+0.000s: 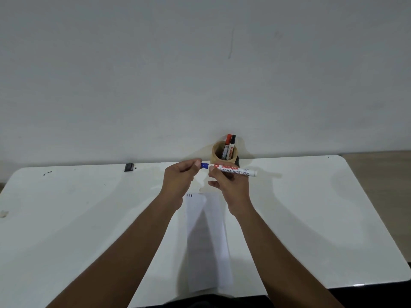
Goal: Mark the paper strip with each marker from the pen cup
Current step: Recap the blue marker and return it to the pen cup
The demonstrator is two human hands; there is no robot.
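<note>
Between both hands [201, 177], blue marker [233, 170]

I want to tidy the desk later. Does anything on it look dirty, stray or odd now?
Yes, small things. Dark specks lie near the table's far left edge, like ink spots. A small black object sits alone by the wall; I cannot tell what it is. A pale crumpled scrap lies at the left edge.
</note>
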